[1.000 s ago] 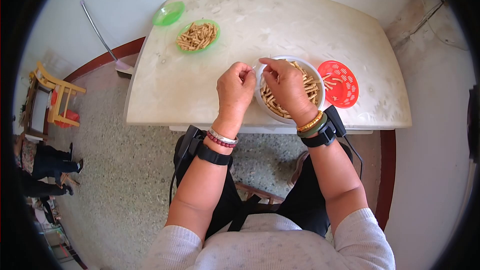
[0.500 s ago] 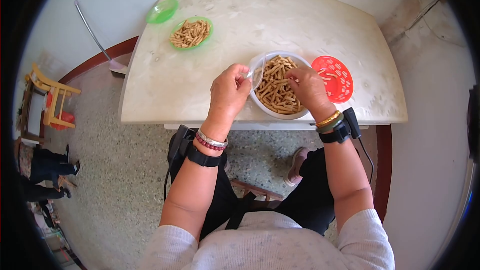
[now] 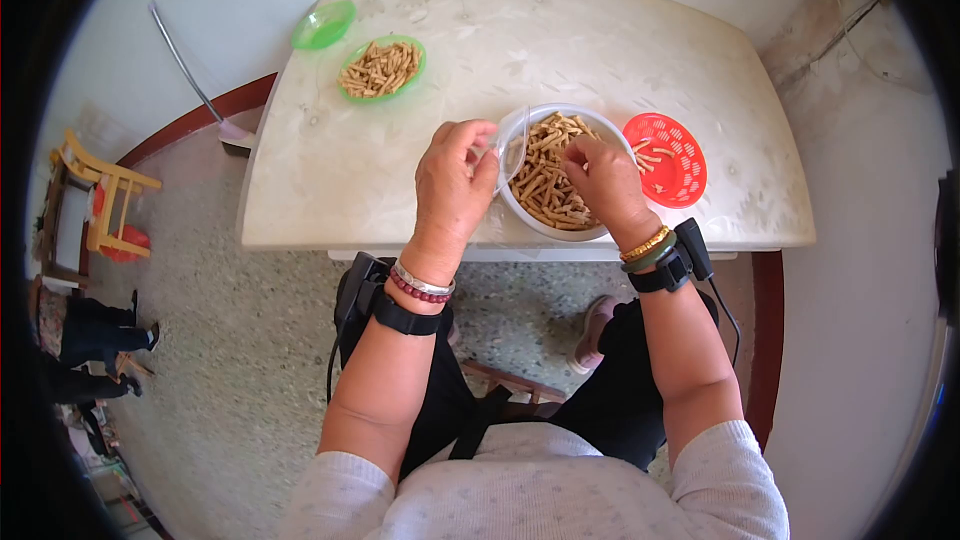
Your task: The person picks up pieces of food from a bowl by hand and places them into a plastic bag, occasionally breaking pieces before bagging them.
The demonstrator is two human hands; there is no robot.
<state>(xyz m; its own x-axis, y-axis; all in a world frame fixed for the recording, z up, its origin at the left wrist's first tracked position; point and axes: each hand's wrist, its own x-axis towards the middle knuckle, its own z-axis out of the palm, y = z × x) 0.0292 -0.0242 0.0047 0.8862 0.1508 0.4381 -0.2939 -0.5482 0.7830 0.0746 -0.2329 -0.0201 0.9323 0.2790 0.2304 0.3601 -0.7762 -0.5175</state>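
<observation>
A white bowl [image 3: 560, 232] full of short brown sticks [image 3: 543, 175] stands near the table's front edge. At its left rim my left hand [image 3: 456, 180] is closed with fingers bent round the edge of a clear plastic container [image 3: 513, 145], which leans over the bowl's left side. Above the sticks on the bowl's right side is my right hand [image 3: 605, 178], its fingers pinched together; whatever they hold is hidden. A red perforated basket [image 3: 686, 165] with a few sticks sits right of the bowl, partly behind my right hand.
On the table [image 3: 400, 190], a green plate [image 3: 418, 75] heaped with sticks and a green dish [image 3: 325, 25] stand at the back left. A long-handled dustpan [image 3: 237, 135] and a wooden chair [image 3: 120, 180] are to the left. Another person's legs [image 3: 100, 333] show at the far left.
My right hand has moved slightly left and its fingers have drawn together. More of the sticks in the red basket now show. My left hand has shifted slightly left.
</observation>
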